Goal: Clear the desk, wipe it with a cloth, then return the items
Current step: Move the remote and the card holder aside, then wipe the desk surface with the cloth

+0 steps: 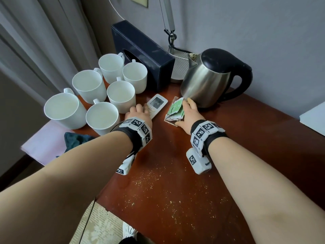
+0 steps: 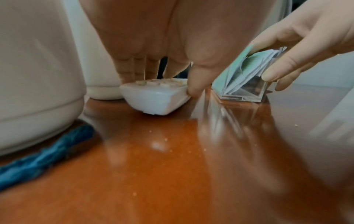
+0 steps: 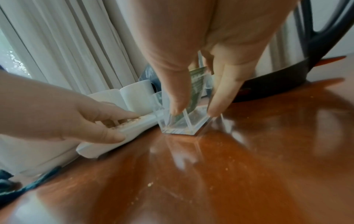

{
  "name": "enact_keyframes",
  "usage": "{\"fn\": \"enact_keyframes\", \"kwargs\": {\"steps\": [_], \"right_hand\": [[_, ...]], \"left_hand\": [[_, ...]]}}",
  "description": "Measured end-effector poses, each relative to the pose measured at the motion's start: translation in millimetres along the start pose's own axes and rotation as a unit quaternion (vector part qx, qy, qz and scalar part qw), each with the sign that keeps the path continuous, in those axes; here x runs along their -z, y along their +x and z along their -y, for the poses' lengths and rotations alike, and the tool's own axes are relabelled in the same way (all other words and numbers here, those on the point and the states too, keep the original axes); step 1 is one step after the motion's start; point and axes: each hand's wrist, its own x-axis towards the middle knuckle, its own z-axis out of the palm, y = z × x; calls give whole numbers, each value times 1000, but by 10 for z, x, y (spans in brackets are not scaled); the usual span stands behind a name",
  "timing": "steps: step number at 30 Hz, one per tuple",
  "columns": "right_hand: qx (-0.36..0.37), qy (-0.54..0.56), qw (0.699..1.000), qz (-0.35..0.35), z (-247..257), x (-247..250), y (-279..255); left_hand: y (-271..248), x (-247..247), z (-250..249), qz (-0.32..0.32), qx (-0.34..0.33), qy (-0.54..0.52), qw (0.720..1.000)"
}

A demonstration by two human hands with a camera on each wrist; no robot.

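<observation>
A white remote lies on the reddish-brown desk, which is strewn with crumbs. My left hand grips the remote's near end, fingers across the buttons and thumb against its side. Right of it stands a clear acrylic box holding green tea packets. My right hand holds this box from above, thumb on one wall and fingers on the other. A dark teal cloth lies at the desk's left edge.
Several white mugs crowd the desk's left side. A dark tissue box and a lamp base stand at the back. A steel kettle sits just beyond my right hand. A white object lies at the far right.
</observation>
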Motion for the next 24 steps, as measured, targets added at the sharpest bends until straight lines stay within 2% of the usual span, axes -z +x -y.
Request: {"fn": "enact_keyframes", "kwargs": {"steps": [3, 8, 12, 17, 19, 21, 24], "right_hand": [[0, 10, 1000, -20, 43, -11, -86], [17, 21, 998, -61, 186, 19, -303], [46, -40, 997, -40, 415, -41, -520], [13, -86, 996, -20, 746, -125, -671], [54, -99, 993, 39, 894, -180, -712], [94, -125, 981, 115, 1038, -291, -775], [118, -138, 970, 161, 1224, -506, -833]], "left_hand": [[-110, 37, 59, -7, -33, -15, 999], [-504, 154, 358, -22, -136, -55, 989], [-850, 89, 771, -41, -193, -103, 975], [-1172, -57, 1070, -32, -271, -82, 958], [-1197, -103, 1175, -41, -266, -65, 961], [-1204, -149, 1362, -45, -232, -43, 971], [-1195, -294, 1704, -17, -166, 7, 986]]}}
